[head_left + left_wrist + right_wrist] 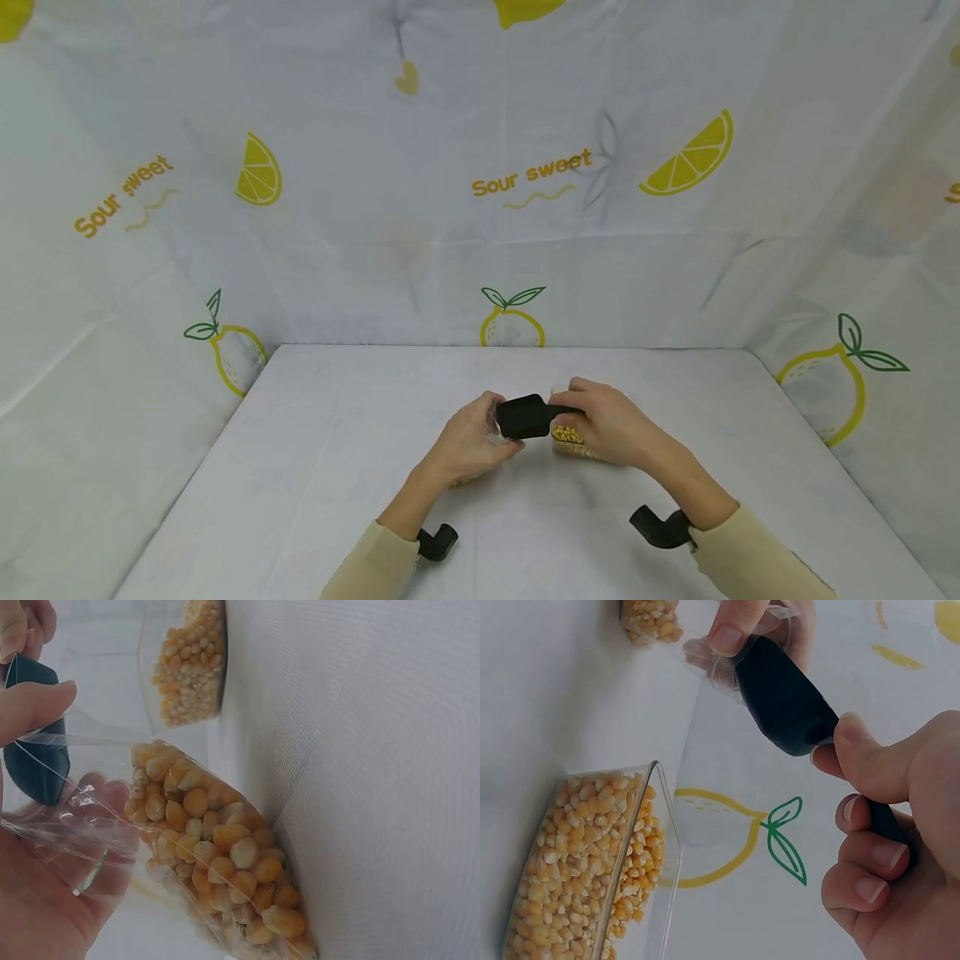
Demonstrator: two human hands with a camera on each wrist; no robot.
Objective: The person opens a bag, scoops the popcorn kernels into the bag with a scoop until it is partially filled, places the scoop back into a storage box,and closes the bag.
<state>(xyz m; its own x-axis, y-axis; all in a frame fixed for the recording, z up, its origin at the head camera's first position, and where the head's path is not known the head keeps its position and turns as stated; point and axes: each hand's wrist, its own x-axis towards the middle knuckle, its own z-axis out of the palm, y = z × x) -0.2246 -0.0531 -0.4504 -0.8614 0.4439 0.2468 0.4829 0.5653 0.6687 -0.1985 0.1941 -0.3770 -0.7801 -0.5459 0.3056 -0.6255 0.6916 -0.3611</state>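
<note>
A clear plastic bag (pixel 97 754) of corn kernels (pixel 217 855) is held near its mouth by the left hand (pixel 472 442), fingers and thumb curled round the film. The kernels fill the lower part of the bag. The right hand (pixel 611 421) grips the handle of a black scoop (pixel 523 417), thumb on top and fingers wrapped below. In the right wrist view the scoop's front end reaches into the bag's mouth, beside the left thumb. What lies inside the scoop is hidden.
A clear rectangular container (pixel 634 825) full of corn kernels stands on the white-covered table (pixel 360 433), just under the right hand. Behind the table hangs a white lemon-print cloth (pixel 360 275), with more cloth at both sides. Black wrist mounts (pixel 660 527) project from both forearms.
</note>
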